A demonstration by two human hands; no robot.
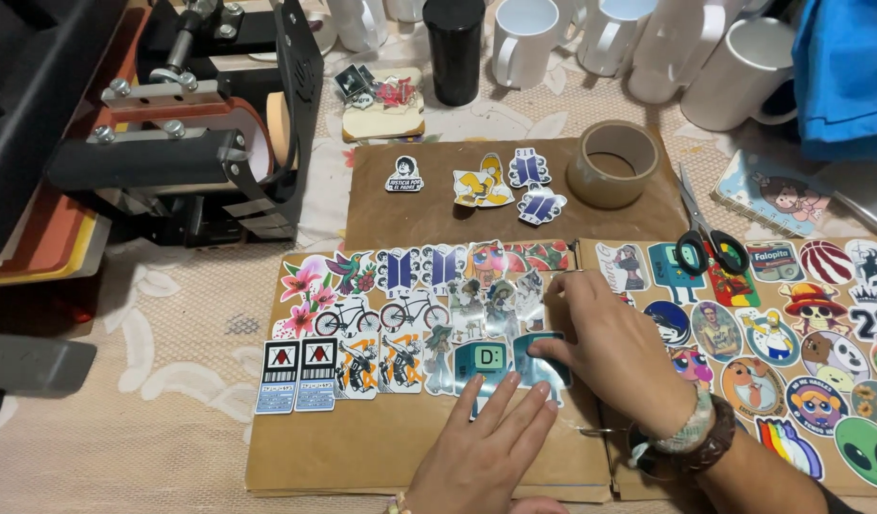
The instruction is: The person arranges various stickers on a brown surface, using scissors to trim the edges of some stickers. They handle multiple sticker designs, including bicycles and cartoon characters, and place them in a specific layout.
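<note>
The right hand (615, 347) pinches a glossy teal die-cut sticker (541, 359) on the brown cardboard sheet (362, 447) while the left hand (486, 447), fingers spread, lies flat just below, apparently placing it, with pressing down seemingly next.

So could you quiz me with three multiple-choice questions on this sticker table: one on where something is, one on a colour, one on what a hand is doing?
1. Where do the scissors lie?
A. on the right-hand cardboard sheet, among stickers
B. inside a mug
C. on the mug press

2. What colour are their handles?
A. red
B. black
C. yellow

3. What is the right hand doing?
A. holding a mug
B. resting flat, empty
C. pinching a teal sticker

Answers: 1 A, blades point up toward the tape roll. 2 B, both loops are black. 3 C, thumb and fingers grip its edge while the left hand presses flat nearby.
</note>
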